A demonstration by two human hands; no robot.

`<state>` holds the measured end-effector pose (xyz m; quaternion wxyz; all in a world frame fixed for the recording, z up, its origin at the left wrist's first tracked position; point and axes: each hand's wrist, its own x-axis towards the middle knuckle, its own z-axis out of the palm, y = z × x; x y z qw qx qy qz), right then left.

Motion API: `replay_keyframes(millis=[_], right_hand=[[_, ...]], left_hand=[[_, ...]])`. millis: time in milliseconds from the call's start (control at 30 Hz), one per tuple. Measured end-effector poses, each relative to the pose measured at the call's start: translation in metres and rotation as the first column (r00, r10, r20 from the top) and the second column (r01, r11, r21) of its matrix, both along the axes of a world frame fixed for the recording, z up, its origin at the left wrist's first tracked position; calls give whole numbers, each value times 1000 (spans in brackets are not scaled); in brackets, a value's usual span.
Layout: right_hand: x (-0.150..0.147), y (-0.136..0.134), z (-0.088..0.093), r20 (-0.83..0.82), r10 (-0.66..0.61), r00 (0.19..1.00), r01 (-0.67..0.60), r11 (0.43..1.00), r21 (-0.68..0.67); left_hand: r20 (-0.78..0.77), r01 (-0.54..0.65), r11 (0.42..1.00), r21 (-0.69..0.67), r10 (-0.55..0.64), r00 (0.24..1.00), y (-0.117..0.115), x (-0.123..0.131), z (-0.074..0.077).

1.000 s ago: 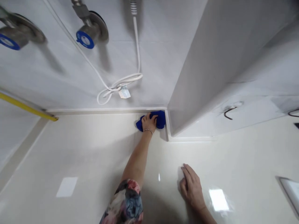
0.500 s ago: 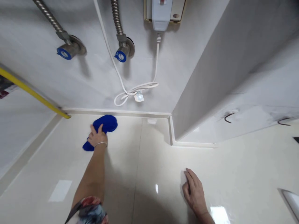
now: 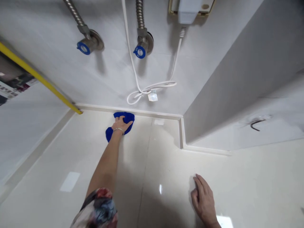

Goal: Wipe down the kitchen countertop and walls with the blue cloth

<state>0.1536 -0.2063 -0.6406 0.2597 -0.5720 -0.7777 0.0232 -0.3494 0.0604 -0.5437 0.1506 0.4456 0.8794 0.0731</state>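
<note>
L hand: [image 3: 121, 125] upper mid-left of frame, arm reaching out from btm left, palm down on the cloth.
L grip: fingers lie together, slightly curled, pressing cloth against surface; no clear pinch, thumb side hard to make out.
Cloth: blue cloth [image 3: 127, 117], bunched under & around L hand, on cream tile [image 3: 152, 177], just below wall's base strip; lobes show past fingers & below wrist.
L arm: thin bracelet [image 3: 118, 129] on wrist, floral sleeve [image 3: 98, 209] at btm of frame.
R hand: [image 3: 203, 201] btm right, resting on tile, holding nothing.
R grip: fingers spread a little, flat on tile, well apart from cloth.
Wall, top of frame: 2 braided hoses [image 3: 140, 15] run down to blue-capped valves [image 3: 140, 51], w/ 2nd valve [image 3: 83, 48] further left; white box [image 3: 187, 11] at top edge.
Cord: white cord [image 3: 152, 87] hangs from box, loosely looped above base strip [image 3: 133, 111], w/ small tag [image 3: 153, 95] on it.
Upper left: yellow strip [image 3: 40, 76] runs diagonally to corner, printed paper [image 3: 14, 84] beyond it.
Right: pale boxed-in corner [image 3: 225, 85] juts out, metal hook [image 3: 256, 124] on its lower side.
</note>
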Motion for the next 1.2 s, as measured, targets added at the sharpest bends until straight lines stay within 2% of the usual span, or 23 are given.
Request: replay_keyframes(millis=[167,300,400,500,600,767,933,1100,1200], right_hand=[[-2,-1,1,7,-13,1000,13,1000,-25],[-3,-2,3,-3,-30,1000,30,997,-76],[-3,-3,4,-3,-34,999,34,995,-91],[-3,-3,5,9,-20,1000,20,996,-89],[-4,-3,5,27,-23,999,25,996,-89],[-4,-3,3,31,-36,999,39,994,-105],[-4,-2,3,21,-39,999,42,992,-123],[-5,1,6,24,-47,999,49,996,-75],[-6,4,7,18,-36,999,37,998,-47]], left_hand=[[-178,42,995,92,-25,984,29,76,-22],[-253,79,995,56,-62,965,30,101,-28],[-257,218,976,14,-207,944,20,121,-30],[-202,412,911,7,-402,893,14,159,-36],[-127,569,820,61,-559,819,23,206,-40],[-23,650,757,71,-650,760,52,266,-39],[-38,684,719,124,-685,728,58,288,-43],[-9,674,723,152,-681,732,52,286,-40],[17,677,721,151,-686,727,37,281,-34]])
